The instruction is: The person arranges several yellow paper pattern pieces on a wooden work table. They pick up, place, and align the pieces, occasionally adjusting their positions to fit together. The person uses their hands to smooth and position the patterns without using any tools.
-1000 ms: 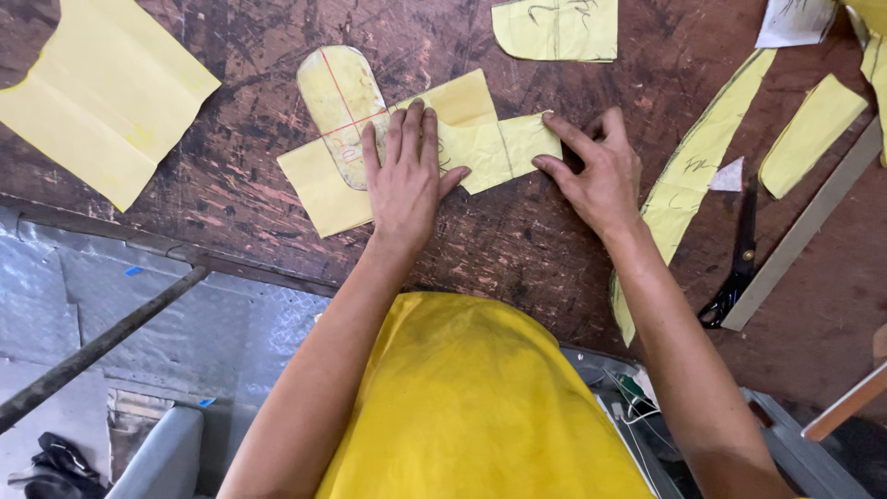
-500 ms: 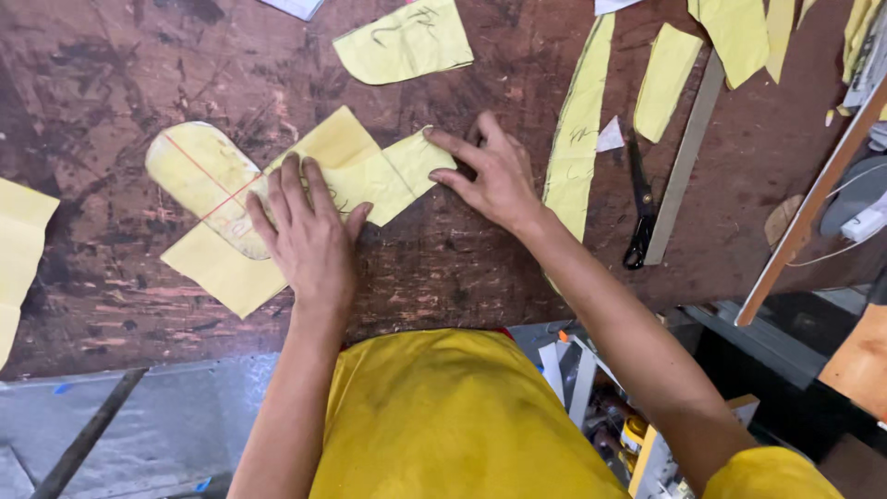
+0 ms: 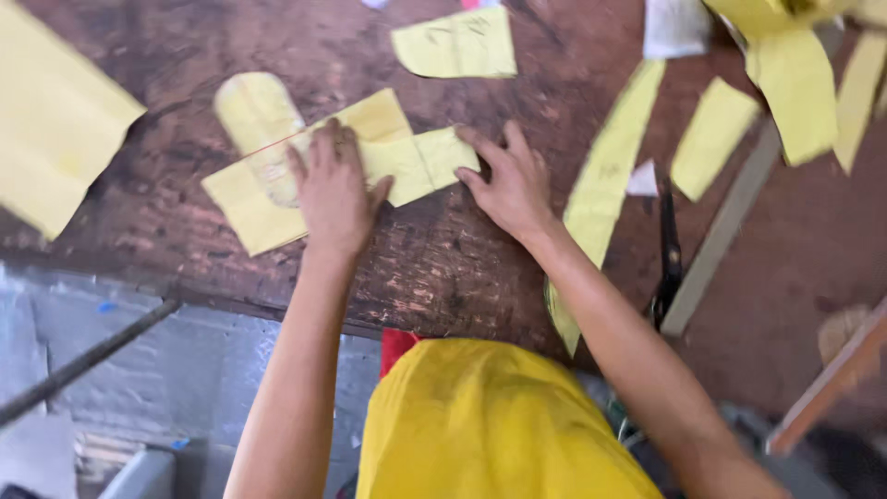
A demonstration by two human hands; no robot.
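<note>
My left hand (image 3: 333, 189) lies flat, fingers spread, on a yellow paper piece (image 3: 383, 129) in the middle of the dark brown worktable (image 3: 443, 268). Under the paper's left part lies a pale yellow sole-shaped pattern (image 3: 254, 111) with a red line along it. My right hand (image 3: 508, 180) presses its fingertips on the right end of the same yellow piece (image 3: 443, 152), where a smaller flap sticks out. Neither hand grips anything; both rest on the paper.
A big yellow sheet (image 3: 51, 120) lies far left. More yellow offcuts: one at top centre (image 3: 457, 46), a long strip (image 3: 605, 176), a small rectangle (image 3: 711, 139). Black scissors (image 3: 667, 249) and a grey ruler (image 3: 721, 231) lie right. A wooden bar (image 3: 832, 374) at lower right.
The view has swung about, blurring the picture. Both hands stay pressed on the yellow piece, with the right hand's fingertips still at its right end.
</note>
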